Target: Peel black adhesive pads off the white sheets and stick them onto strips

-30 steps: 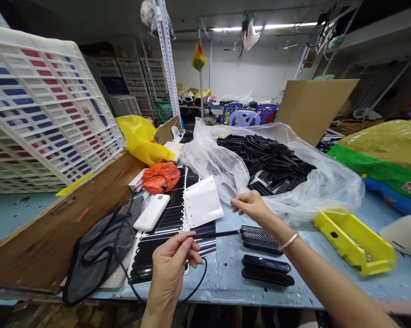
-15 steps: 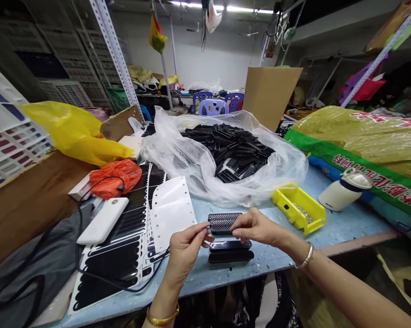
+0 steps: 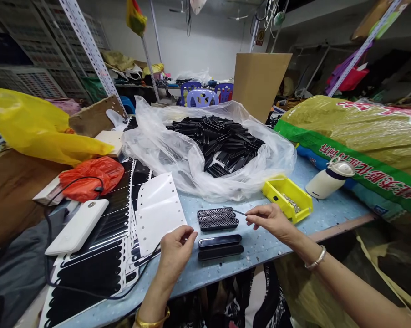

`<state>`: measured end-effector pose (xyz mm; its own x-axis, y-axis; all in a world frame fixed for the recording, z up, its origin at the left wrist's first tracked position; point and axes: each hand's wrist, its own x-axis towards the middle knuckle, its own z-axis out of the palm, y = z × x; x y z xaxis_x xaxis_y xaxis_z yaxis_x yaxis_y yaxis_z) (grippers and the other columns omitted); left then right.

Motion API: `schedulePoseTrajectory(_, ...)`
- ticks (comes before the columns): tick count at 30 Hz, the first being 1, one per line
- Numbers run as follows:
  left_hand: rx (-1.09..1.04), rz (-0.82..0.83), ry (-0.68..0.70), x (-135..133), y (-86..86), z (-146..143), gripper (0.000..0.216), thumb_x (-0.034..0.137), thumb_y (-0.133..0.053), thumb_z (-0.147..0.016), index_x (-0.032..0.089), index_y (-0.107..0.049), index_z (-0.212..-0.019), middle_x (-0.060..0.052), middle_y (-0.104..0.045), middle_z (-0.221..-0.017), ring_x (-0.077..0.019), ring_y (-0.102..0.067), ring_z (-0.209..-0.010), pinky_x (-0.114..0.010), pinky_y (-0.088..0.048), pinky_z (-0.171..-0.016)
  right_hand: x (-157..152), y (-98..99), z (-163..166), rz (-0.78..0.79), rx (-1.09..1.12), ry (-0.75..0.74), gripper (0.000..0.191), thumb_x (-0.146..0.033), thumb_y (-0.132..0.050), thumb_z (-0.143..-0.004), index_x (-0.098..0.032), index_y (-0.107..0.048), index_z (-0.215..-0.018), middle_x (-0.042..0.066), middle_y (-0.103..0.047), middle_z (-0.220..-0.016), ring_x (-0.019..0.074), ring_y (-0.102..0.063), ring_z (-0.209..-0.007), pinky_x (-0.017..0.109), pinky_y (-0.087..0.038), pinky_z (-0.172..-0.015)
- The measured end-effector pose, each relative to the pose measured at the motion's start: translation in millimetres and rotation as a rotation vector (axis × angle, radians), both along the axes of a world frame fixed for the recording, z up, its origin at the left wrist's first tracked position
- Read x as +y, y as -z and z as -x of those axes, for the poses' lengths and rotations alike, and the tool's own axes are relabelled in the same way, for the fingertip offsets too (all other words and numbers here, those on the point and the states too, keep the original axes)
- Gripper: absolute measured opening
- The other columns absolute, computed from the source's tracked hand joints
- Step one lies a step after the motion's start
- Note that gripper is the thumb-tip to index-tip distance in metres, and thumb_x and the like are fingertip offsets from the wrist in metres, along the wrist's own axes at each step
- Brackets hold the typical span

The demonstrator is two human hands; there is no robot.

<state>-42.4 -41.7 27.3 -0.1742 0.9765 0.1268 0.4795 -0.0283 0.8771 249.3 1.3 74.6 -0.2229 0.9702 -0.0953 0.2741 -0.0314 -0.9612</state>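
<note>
My right hand (image 3: 271, 219) pinches a thin dark strip (image 3: 238, 212) whose tip points at two black perforated oblong parts (image 3: 217, 218) lying on the blue table (image 3: 260, 248). Just in front of them lie two smooth black oblong parts (image 3: 220, 246). My left hand (image 3: 175, 249) hovers left of these parts with thumb and fingers pinched together; I cannot see anything between them. Left of it lie sheets of black oblong stickers (image 3: 96, 264) and a white peeled backing sheet (image 3: 159, 214).
A clear plastic bag full of black parts (image 3: 214, 143) fills the table's middle. A yellow tray (image 3: 287, 196), a white bottle (image 3: 328, 181) and a big yellow-green sack (image 3: 362, 136) are on the right. A white power bank (image 3: 76, 226), cable, orange bag (image 3: 89, 175) and yellow bag (image 3: 38, 130) lie to the left.
The view has swung right. My hands met at the perforated parts and have since drawn apart: the right went rightwards with the thin strip, the left dropped back towards me.
</note>
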Motion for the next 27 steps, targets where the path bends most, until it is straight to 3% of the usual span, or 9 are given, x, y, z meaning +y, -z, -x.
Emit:
schedulePoseTrajectory(4,0.111,0.024,-0.049,7,10.1,-17,0.023,0.034,-0.06,-0.071,0.017,-0.073,-0.082,-0.003,-0.072,-0.068,-0.018,-0.064,-0.057,-0.029,-0.049,-0.061,4,29.2,4,-0.029,-0.033,0.025,0.031,-0.044,-0.074,-0.07,-0.014,-0.077,-0.078,0.005,-0.07,-0.063,0.0149,-0.06,-0.053,0.027,-0.051,-0.049)
schedulePoseTrajectory(9,0.292,0.082,0.04,20,14.1,-20,0.026,0.024,-0.062,-0.07,0.016,-0.073,-0.093,-0.004,-0.071,-0.07,-0.02,-0.066,-0.066,-0.03,-0.048,-0.067,7,47.3,13,-0.254,-0.219,-0.014,0.016,-0.033,-0.068,-0.075,-0.019,-0.077,-0.078,0.004,-0.073,-0.067,0.0157,-0.063,-0.057,0.026,-0.049,-0.054)
schedulePoseTrajectory(14,0.374,0.114,0.117,21,6.2,-22,0.019,0.017,-0.061,-0.073,0.017,-0.073,-0.088,-0.003,-0.069,-0.068,-0.0181,-0.064,-0.064,-0.028,-0.045,-0.065,4,44.6,16,-0.413,-0.344,-0.13,0.013,-0.025,-0.065,-0.079,-0.02,-0.076,-0.081,0.005,-0.074,-0.077,0.0183,-0.067,-0.071,0.029,-0.052,-0.067)
schedulePoseTrajectory(20,0.302,0.15,0.113,11,5.2,-18,0.014,0.02,-0.062,-0.074,0.018,-0.072,-0.083,-0.001,-0.068,-0.063,-0.0172,-0.063,-0.061,-0.027,-0.045,-0.062,-1,40.6,16,-0.437,-0.425,-0.23,0.013,-0.024,-0.063,-0.084,-0.019,-0.075,-0.087,0.007,-0.071,-0.081,0.0179,-0.066,-0.074,0.03,-0.053,-0.07)
schedulePoseTrajectory(27,0.275,-0.084,0.055,0,7.8,-22,0.031,0.014,-0.058,-0.071,0.019,-0.07,-0.098,-0.005,-0.073,-0.08,-0.0187,-0.065,-0.066,-0.03,-0.051,-0.066,2,35.4,29,-0.493,-0.443,-0.268,0.015,-0.024,-0.062,-0.085,-0.018,-0.074,-0.091,0.009,-0.072,-0.086,0.0206,-0.066,-0.081,0.033,-0.054,-0.074)
